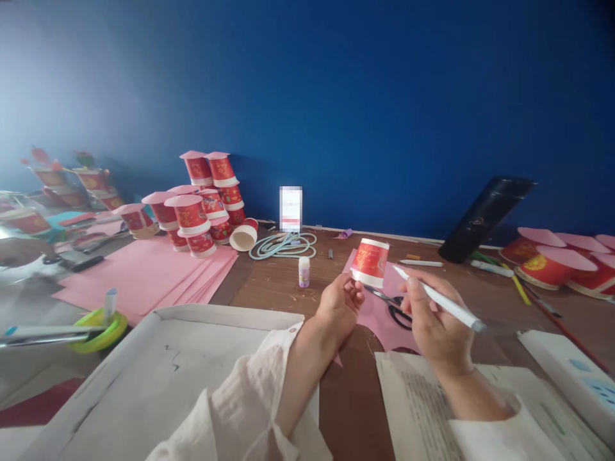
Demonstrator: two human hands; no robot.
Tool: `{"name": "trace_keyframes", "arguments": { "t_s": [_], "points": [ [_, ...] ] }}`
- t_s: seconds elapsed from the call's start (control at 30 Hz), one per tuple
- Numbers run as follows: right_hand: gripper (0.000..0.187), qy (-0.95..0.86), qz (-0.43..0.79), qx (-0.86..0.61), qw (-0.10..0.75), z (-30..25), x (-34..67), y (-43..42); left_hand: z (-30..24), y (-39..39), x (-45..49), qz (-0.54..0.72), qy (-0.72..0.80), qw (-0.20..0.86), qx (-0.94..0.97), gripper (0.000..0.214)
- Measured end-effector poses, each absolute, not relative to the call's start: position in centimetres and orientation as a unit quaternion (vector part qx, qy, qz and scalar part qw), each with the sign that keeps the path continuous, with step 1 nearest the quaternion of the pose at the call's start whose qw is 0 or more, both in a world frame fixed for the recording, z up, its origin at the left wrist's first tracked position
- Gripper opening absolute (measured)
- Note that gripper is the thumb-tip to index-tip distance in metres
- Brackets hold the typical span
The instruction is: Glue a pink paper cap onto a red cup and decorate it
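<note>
My left hand [340,302] is closed on a red paper cup [369,261] printed with gold, held upside down with its white rim low. A white marker [449,301] sits in my right hand [439,326], its tip pointing left, just short of the cup's side. Under both hands lies a pink paper sheet [377,323] with cut edges. Scissors [396,307] with black handles rest on that sheet, partly hidden by my right hand. A glue stick [304,272] stands upright on the wooden table to the left of the cup.
Stacked red cups [192,214] with pink tops and pink sheets [148,275] fill the left. A white box lid [225,312] lies in front of me. A coiled cable [283,245], a black cylinder [485,218], a power strip [571,365] and printed paper [408,397] surround the workspace.
</note>
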State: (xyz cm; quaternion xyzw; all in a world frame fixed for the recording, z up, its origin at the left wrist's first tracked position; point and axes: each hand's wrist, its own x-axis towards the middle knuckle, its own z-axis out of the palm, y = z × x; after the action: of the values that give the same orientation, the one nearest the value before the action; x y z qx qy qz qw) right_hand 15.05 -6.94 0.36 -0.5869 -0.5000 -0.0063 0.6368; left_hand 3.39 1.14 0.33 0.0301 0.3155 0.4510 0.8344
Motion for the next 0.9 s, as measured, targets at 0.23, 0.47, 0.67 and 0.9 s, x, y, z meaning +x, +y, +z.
{"name": "trace_keyframes", "arguments": {
  "t_s": [0.23,0.47,0.67,0.9],
  "points": [
    [0.031,-0.523,-0.096,-0.612,0.586,0.0,15.3,-7.2,0.6,1.0,3.4,0.449,0.28,0.848,0.033,0.016],
    [0.03,-0.557,-0.129,-0.579,0.581,-0.1,15.6,-7.2,-0.3,0.3,3.6,0.477,0.228,0.84,0.123,0.008],
    [0.027,-0.561,-0.14,-0.576,0.578,0.2,15.4,-7.1,-0.2,-0.2,3.4,0.451,0.201,0.849,0.187,0.026],
    [0.026,-0.553,-0.156,-0.577,0.581,0.1,15.5,-7.0,-0.4,-0.5,3.6,0.429,0.207,0.853,0.214,0.037]
  ]
}}
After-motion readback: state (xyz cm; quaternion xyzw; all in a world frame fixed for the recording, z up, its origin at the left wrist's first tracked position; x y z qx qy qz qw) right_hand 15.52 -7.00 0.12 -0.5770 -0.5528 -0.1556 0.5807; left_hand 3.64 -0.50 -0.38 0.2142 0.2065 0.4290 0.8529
